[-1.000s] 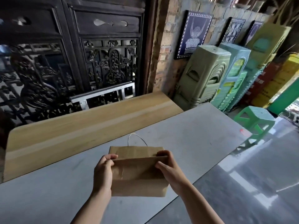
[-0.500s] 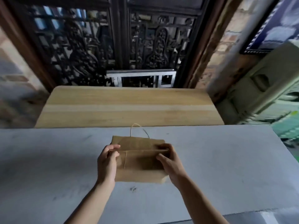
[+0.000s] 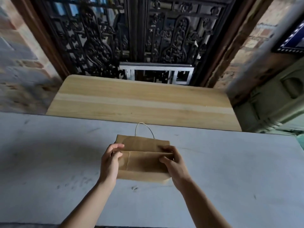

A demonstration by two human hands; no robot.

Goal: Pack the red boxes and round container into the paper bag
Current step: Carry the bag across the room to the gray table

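Change: over the last second the view has swung to face the dark carved screen (image 3: 148, 35) squarely; the bag (image 3: 144, 159) has stayed pinched in both hands, still folded flat.
Meaning: packing has not begun; I judge the bag must be opened first.
Bag: on the grey desk (image 3: 49, 162), near its middle, handle (image 3: 144, 130) pointing toward the screen.
Left hand (image 3: 110, 163): at the bag's left edge, fingers (image 3: 117, 146) clamped on the paper at the fold line.
Right hand (image 3: 172, 163): at the bag's right edge, fingers (image 3: 164, 148) pinching the same fold.
Boxes, container: none in view.
Wooden top (image 3: 141, 101): between the desk and the screen.
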